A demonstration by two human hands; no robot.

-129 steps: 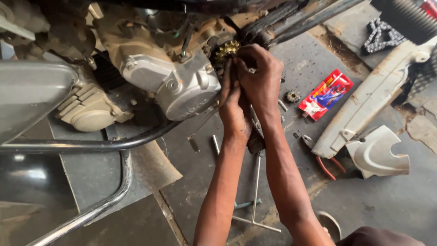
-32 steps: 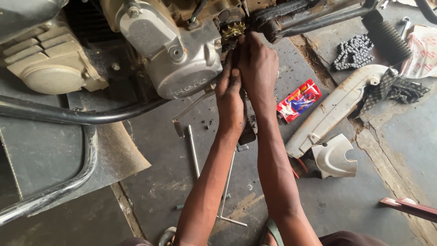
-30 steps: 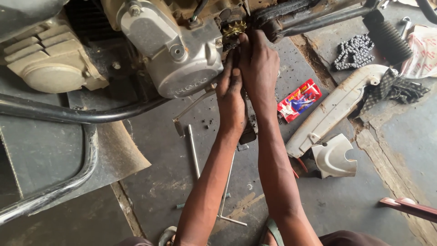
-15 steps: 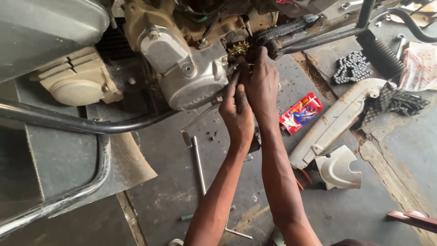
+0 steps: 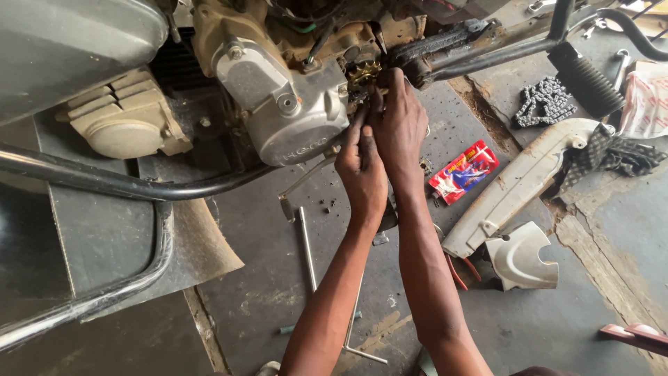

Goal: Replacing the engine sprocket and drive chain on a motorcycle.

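Both my hands reach to the small toothed front sprocket (image 5: 363,72) on the side of a motorcycle engine (image 5: 292,104). My right hand (image 5: 402,125) has its fingers curled at the sprocket, touching it. My left hand (image 5: 360,170) is just below, fingers pinched together against the engine case beside the sprocket. What the fingers hold, if anything, is hidden. The silver engine cover (image 5: 289,115) sits left of the hands.
A black crash bar (image 5: 125,184) curves under the engine. On the concrete floor lie a long T-handle wrench (image 5: 307,247), a red packet (image 5: 464,170), a loose chain (image 5: 546,101), a white chain cover (image 5: 515,188), a small white cover (image 5: 522,257) and a rag (image 5: 612,153).
The view has shifted so the engine sits further right and lower. My hands have stayed at the sprocket, the left hand sliding a little lower.
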